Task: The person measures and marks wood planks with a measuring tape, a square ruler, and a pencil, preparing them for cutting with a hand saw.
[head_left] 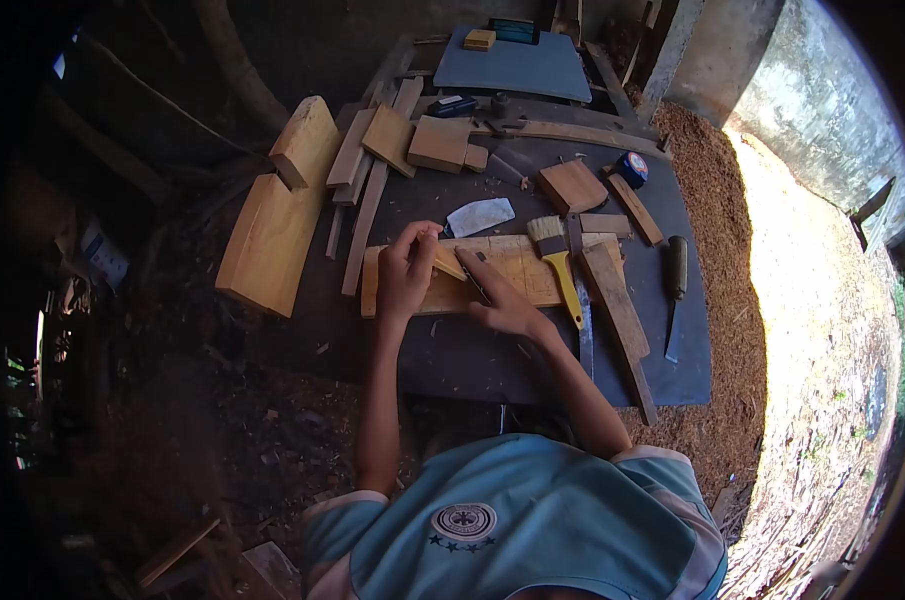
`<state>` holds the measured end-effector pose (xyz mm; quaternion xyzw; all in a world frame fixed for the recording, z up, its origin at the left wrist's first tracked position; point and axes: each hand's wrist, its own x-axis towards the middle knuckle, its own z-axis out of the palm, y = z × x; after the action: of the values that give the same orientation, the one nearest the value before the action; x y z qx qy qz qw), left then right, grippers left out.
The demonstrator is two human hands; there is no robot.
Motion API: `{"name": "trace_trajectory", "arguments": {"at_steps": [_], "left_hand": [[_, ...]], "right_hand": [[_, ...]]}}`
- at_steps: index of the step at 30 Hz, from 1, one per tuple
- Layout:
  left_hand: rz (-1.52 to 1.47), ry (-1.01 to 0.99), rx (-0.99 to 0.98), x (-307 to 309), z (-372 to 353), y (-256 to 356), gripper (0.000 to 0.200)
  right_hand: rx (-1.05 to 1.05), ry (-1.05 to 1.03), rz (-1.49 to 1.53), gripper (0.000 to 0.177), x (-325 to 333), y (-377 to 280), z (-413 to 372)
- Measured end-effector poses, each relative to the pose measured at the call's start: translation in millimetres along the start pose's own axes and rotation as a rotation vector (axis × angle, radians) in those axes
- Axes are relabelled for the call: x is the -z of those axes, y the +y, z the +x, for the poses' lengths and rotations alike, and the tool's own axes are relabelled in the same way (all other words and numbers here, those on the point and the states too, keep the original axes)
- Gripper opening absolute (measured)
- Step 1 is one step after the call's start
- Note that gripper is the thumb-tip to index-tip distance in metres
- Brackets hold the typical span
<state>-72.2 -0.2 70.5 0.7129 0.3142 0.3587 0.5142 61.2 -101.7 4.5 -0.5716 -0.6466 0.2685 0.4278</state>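
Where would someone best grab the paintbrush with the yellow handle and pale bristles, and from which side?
Probably the middle of the slim yellow handle, with the right hand, from the near side: its free end reaches past the near edge of the wooden board, while the pale bristles face away.

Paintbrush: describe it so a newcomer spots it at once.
On the dark table, find the long board before the person. The brush lies across its right part, bristles pointing away from the person. Unlike the brown wooden piece beside it, its handle is bright yellow.
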Motion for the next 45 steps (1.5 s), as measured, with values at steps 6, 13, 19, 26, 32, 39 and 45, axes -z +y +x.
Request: {"name": "trace_trajectory", "arguments": {"at_steps": [6, 13, 19, 26, 32, 39, 45], "left_hand": [[-0.267, 0.14, -0.074, -39, 8, -26, 0.027], [-0.308, 0.311, -0.14, -47, 5, -16, 0.023], [-0.245, 0.375, -0.276, -55, 10, -24, 0.016], [-0.086, 0.424, -0.36, -47, 7, -30, 0.021], [0.011, 0.5, -0.459, -48, 14, -44, 0.025], [-0.17, 0.44, -0.303, -57, 9, -35, 0.014], [-0.4, 0.44, -0.141, -64, 9, -26, 0.015]], "right_hand": [[-0.206, 0.001, 0.196, 0.067, 2, -17, 6], [-0.028, 0.153, 0.238, 0.07, 3, -41, 1], [-0.058, 0.147, 0.236, 0.073, 15, -50, 3], [0.008, 0.17, 0.216, 0.069, 15, -46, 8], [-0.14, 0.12, 0.14, 0.066, 6, -22, 0], [-0.139, 0.195, 0.189, 0.065, 2, -19, -2], [-0.056, 0.225, 0.19, 0.055, 8, -28, 7]]}}
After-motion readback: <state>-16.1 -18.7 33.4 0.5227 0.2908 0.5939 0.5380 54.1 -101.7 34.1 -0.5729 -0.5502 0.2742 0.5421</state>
